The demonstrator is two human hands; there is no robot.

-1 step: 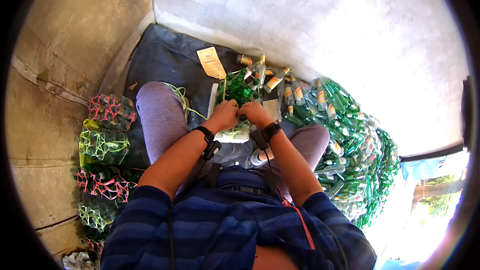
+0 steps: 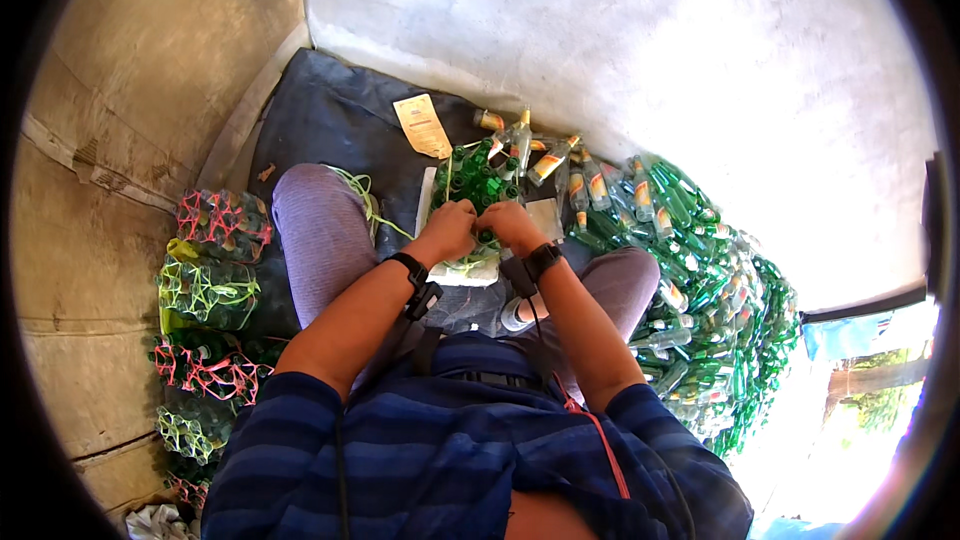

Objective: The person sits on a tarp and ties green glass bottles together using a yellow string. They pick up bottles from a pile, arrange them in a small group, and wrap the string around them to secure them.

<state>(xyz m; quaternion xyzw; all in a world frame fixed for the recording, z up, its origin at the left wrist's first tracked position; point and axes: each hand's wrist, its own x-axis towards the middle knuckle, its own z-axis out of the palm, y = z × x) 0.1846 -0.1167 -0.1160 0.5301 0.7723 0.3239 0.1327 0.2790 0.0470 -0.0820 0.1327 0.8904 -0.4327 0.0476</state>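
Observation:
A bunch of green glass bottles (image 2: pixel 475 178) stands in front of me, necks up, with yellow-green plastic string (image 2: pixel 390 224) around it. My left hand (image 2: pixel 449 230) is closed at the near left side of the bunch, where the string runs in from beside my left knee. Close beside it, my right hand (image 2: pixel 508 226) is closed over the near bottle necks, fingertips almost meeting those of the left. Its fingers are pinched, and what lies between them is too small to make out. Under the bunch shows a white block or board (image 2: pixel 465 272).
On my right rises a large heap of loose green and clear bottles (image 2: pixel 700 290). Several labelled bottles (image 2: pixel 552 162) lie beyond the bunch. Bottle bundles tied with pink and yellow-green string (image 2: pixel 208 292) line the left side. A cardboard piece (image 2: pixel 422 126) rests on the dark sheet (image 2: pixel 330 110).

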